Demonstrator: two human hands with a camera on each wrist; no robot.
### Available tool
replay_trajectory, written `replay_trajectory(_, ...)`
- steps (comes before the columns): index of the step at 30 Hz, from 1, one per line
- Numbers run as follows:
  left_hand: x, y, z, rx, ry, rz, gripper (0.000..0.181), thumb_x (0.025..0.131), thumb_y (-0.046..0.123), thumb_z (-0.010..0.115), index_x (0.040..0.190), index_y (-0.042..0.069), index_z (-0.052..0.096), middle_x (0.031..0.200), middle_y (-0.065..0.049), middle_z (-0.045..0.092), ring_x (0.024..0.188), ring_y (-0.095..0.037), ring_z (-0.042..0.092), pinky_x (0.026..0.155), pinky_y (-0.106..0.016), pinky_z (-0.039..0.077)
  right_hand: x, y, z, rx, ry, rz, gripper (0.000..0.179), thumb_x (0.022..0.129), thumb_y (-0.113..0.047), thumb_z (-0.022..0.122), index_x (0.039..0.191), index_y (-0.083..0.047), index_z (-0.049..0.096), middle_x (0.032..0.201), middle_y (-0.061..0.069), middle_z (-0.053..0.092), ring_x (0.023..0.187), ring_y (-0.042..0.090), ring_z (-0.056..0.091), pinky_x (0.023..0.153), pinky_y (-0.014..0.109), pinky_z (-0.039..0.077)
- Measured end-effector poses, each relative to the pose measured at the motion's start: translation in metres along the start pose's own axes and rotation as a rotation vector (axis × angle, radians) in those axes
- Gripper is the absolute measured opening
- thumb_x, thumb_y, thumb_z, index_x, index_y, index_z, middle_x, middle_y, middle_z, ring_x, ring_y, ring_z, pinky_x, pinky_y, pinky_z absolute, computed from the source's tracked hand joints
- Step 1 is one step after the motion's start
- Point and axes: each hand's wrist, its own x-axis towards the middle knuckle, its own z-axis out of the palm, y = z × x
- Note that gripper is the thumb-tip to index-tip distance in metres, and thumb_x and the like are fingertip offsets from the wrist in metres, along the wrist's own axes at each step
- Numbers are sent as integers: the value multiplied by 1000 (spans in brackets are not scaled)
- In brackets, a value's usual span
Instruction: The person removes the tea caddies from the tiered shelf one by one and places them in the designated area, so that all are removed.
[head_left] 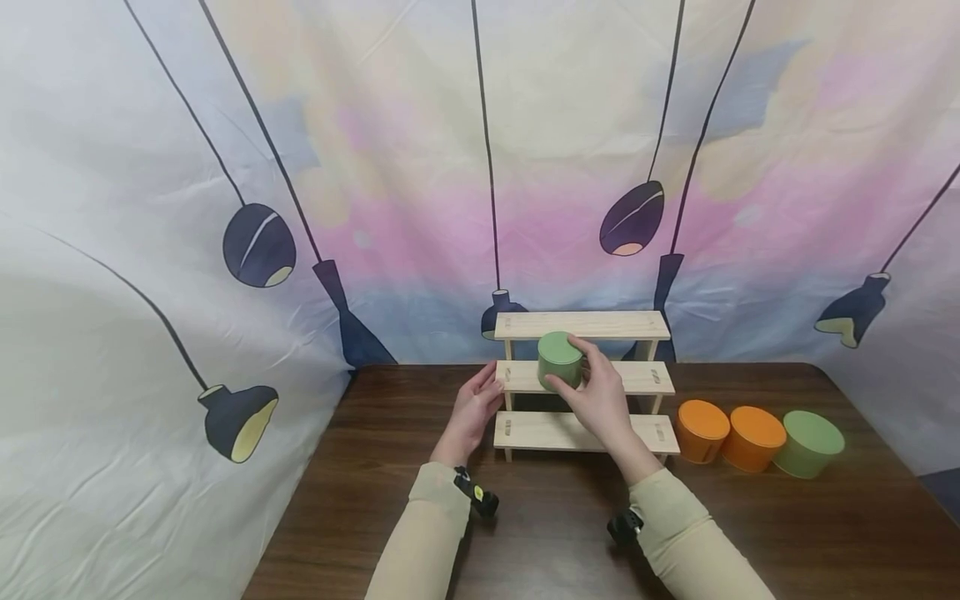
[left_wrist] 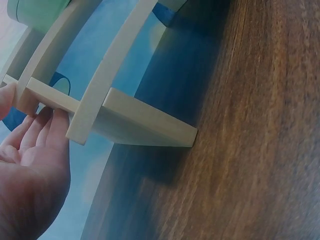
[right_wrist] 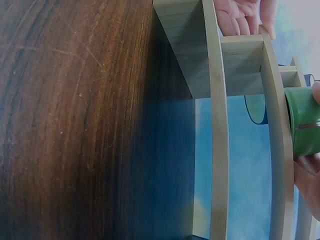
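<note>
A three-step wooden display shelf stands on the table. My right hand grips a round green tin between thumb and fingers, at the left part of the middle step. In the right wrist view the green tin sits right at that step's board, with a thin seam line round its side. At the shelf's left end, my left hand holds the middle step, its thumb at the board's corner. The left wrist view shows the left hand's fingers against the side support, fingertips partly hidden behind it.
Two orange tins and another green tin stand in a row on the dark wooden table, right of the shelf. A cloth backdrop printed with hanging lamps rises behind the table's far edge.
</note>
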Motion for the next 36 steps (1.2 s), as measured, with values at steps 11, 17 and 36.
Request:
replay_trajectory(11, 1, -1, 0, 5, 15, -16, 60, 112, 12, 56, 168, 4, 33, 171, -17, 35, 155, -31, 38, 126, -48, 32, -1, 0, 2, 67, 11, 10, 92, 90, -24, 91, 164, -8, 38, 147, 23, 57, 131, 42, 61, 107, 55, 55)
replay_trajectory(17, 1, -1, 0, 5, 19, -15, 60, 112, 12, 56, 168, 5, 33, 171, -16, 35, 155, -30, 39, 126, -47, 32, -1, 1, -1, 98, -11, 53, 97, 89, -25, 92, 166, -6, 36, 152, 23, 53, 135, 42, 58, 109, 54, 53)
replay_trajectory(36, 3, -5, -3, 2, 2, -4, 60, 112, 13, 57, 168, 7, 34, 171, -15, 36, 155, -29, 39, 126, -46, 33, -26, 10, -46, 160, 24, 49, 94, 86, -18, 93, 164, -7, 42, 147, 24, 57, 132, 46, 60, 106, 62, 53)
